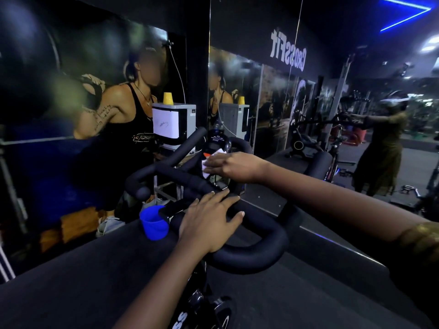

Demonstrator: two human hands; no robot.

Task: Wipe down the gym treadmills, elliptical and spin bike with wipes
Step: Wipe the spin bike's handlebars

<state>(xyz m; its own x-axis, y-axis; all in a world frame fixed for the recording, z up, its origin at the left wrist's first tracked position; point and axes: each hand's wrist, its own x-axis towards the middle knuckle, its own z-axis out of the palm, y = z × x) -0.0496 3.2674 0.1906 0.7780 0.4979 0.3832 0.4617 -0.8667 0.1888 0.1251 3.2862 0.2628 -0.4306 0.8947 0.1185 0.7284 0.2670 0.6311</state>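
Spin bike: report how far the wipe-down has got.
Done: nothing shows as finished. In hand: right hand presses the wipe on the handlebar centre; left hand rests on its near loop. Left: bike frame below; treadmills and elliptical are out of view.

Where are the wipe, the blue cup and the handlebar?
wipe (205,169): head view, its white lower corner.
blue cup (154,224): head view, its front wall.
handlebar (249,260): head view, the near curved loop.

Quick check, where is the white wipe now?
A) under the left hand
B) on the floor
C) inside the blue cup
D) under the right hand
D: the right hand presses the white wipe against the centre of the spin bike handlebar; the left hand rests bare on the near loop.
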